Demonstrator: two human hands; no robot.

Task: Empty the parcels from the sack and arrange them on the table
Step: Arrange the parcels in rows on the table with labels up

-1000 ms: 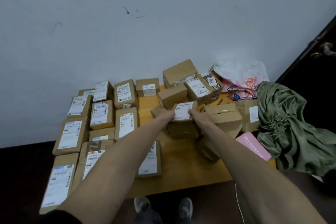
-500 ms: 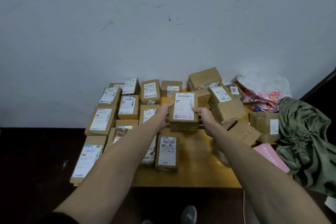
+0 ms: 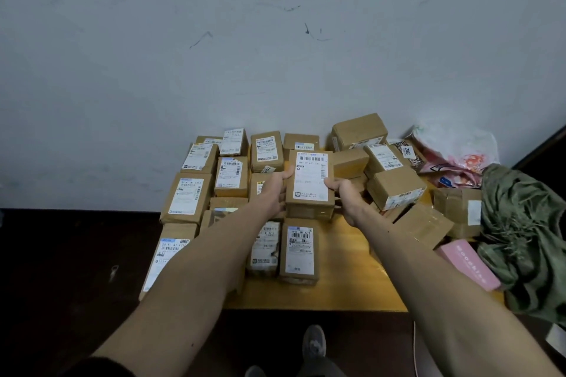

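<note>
While both hands are gripping one labelled box point(image 3: 310, 185) above the table point(image 3: 337, 281), left hand point(image 3: 273, 190) and right hand point(image 3: 345, 193) fingers are curling round its sides, label facing up.

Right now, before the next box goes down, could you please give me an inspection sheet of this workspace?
Surface: wooden table, bare at the front middle.
Job's things: labelled boxes in rows on the left; loose pile on the right; green sack slumped at the right edge.
Clutter: pink box by the sack; plastic bag at the back right.
Grippers: left hand and right hand grip the held box by its sides.
Cables: one thin pale cord below the front edge.
Surroundings: scuffed white wall, dark floor, shoe.
</note>
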